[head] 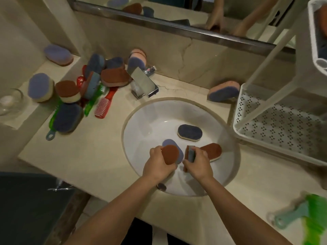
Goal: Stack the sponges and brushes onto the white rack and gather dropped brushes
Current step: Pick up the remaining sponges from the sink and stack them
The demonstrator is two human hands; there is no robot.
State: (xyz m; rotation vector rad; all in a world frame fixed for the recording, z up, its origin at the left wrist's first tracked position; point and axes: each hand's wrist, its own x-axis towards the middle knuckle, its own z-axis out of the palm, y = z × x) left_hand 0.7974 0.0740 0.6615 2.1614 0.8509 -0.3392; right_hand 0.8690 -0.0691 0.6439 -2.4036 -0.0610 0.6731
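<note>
- We see the left hand [157, 165] curled round a brown-topped sponge [170, 154]. A lilac sponge [168, 143] sits just behind it, and we cannot tell whether it is held too.
- The right hand [198, 165] pinches an edge-on sponge [191, 153] between thumb and fingers.
- Both hands hang over the sink [141, 138], where a grey sponge [189, 132] and a second brown sponge [213, 150] lie loose.
- We judge the step to be clearing the sink. Next, both hands need to carry their loads right to the white rack [236, 124], whose lower tray shows bare.
- Much remains: a mixed pile [92, 82] of sponges and brushes on the table at left, and a green brush [313, 218] at lower right.
</note>
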